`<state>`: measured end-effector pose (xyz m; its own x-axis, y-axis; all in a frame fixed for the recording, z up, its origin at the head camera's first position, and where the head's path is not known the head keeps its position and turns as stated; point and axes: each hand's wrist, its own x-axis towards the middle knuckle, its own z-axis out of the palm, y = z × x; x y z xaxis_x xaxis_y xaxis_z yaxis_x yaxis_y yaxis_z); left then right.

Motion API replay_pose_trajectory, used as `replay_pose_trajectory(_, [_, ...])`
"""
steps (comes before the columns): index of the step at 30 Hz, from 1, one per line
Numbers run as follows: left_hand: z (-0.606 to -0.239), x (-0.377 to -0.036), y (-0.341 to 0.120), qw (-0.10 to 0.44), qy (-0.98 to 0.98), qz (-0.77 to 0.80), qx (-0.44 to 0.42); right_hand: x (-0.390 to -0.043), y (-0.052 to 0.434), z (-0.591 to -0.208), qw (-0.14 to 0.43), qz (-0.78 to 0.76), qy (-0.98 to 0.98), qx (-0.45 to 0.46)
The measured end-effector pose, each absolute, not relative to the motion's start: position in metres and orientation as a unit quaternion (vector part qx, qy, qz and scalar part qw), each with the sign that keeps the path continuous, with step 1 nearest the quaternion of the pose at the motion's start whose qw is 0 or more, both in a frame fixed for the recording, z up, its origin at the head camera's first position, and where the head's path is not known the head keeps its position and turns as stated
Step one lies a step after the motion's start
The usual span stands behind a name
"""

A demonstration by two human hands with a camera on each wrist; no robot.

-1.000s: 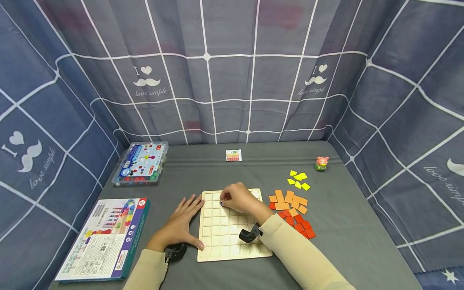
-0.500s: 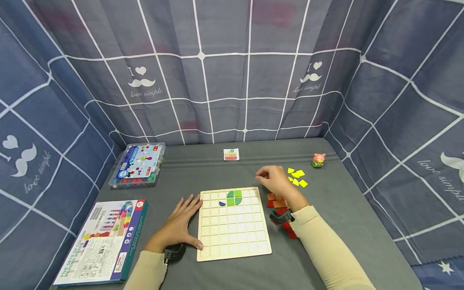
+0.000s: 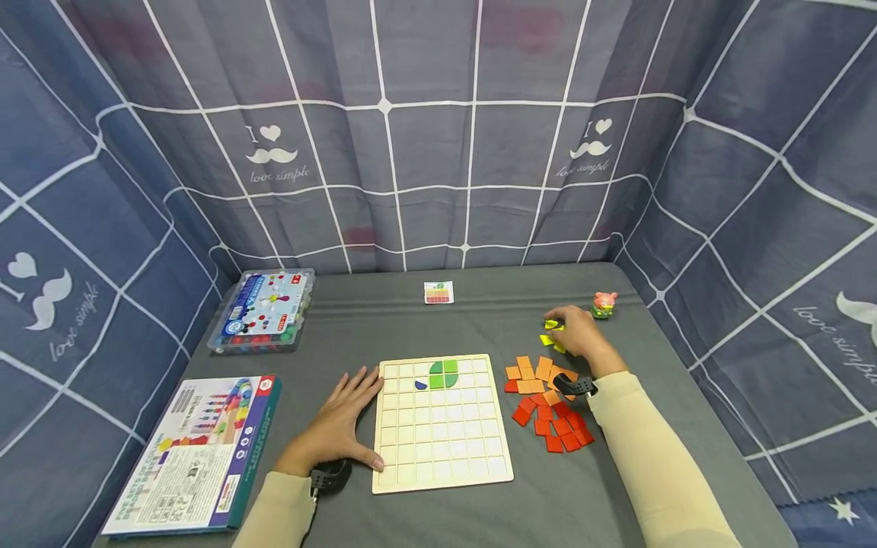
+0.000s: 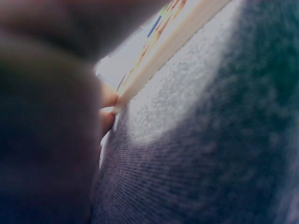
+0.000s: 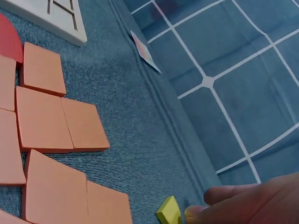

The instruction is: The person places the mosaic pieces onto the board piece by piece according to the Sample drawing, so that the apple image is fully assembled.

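Note:
A pale wooden grid board (image 3: 438,441) lies on the table. My left hand (image 3: 339,426) is spread along its left edge, with fingers and thumb touching the rim. In the left wrist view, fingertips (image 4: 109,98) meet the board's edge. Green tiles (image 3: 437,380) and a small dark blue tile (image 3: 421,385) sit in the board's upper cells. My right hand (image 3: 578,331) is at the small yellow tiles (image 3: 546,340), its fingertips down among them. The right wrist view shows a yellow tile (image 5: 169,211) beside the fingers; whether they pinch another is hidden.
Orange tiles (image 3: 526,387) and red tiles (image 3: 563,426) lie loose right of the board. A small picture card (image 3: 438,293) is at the back, a pink-headed figurine (image 3: 604,304) at back right. A clear plastic case (image 3: 267,308) and a flat box (image 3: 192,457) lie on the left.
My right hand has left the board, where the dark blue tile now shows, and moved right past the orange tiles to the yellow ones. My left hand stays at the board's edge.

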<state>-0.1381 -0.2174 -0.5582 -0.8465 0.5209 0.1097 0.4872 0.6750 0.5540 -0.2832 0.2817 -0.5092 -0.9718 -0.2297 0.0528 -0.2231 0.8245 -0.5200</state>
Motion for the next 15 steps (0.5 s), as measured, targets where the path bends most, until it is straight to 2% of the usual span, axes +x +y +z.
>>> replay_pose_trajectory(15, [-0.5565,-0.1389,-0.2154,0.031,0.919,0.284,0.271,-0.2909,0.2814,-0.5200,0.004,-0.264,0.959,-0.101])
